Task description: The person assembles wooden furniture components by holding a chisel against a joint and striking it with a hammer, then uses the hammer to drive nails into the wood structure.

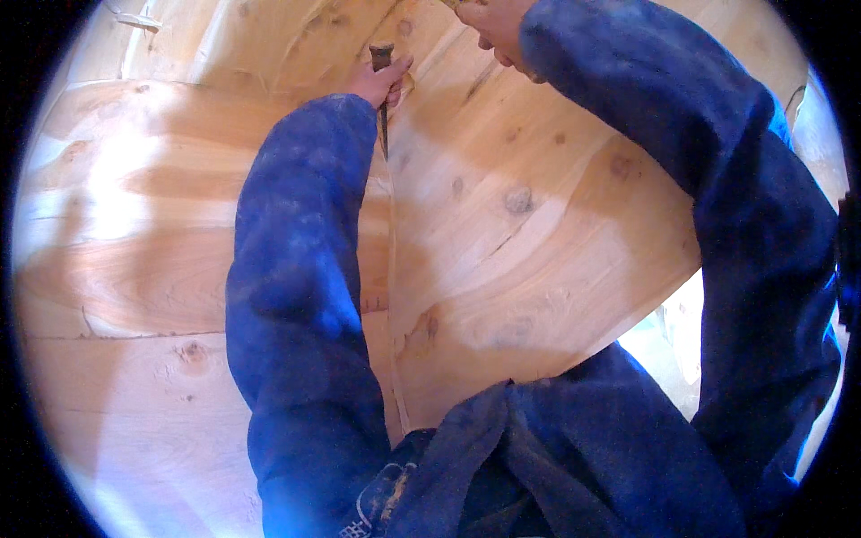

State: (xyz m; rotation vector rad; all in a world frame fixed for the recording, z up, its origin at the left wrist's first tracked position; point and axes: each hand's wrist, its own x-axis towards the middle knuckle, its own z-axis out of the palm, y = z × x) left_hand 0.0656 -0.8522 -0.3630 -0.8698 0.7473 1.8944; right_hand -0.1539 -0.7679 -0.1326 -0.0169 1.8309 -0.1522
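My left hand (pixel 381 85) is wrapped around a dark iron chisel (pixel 381 56) with a flared top. Its narrow, pointed-looking blade runs down below my fist, along the seam (pixel 391 224) where two faces of pale wood meet. Whether the tip touches the wood cannot be told. Higher up and to the right, my right hand (pixel 499 29) is raised with its fingers curled. Only a scrap of what it grips shows at the upper edge of the view, too little to name.
Knotty wooden planks (pixel 520 242) slope on the right of the seam, and broad boards (pixel 134 296) stand on its left. Upper left, a thin pale piece (pixel 136 20) sticks out from the wood. Bright light enters through a gap (pixel 677 345) under my right arm.
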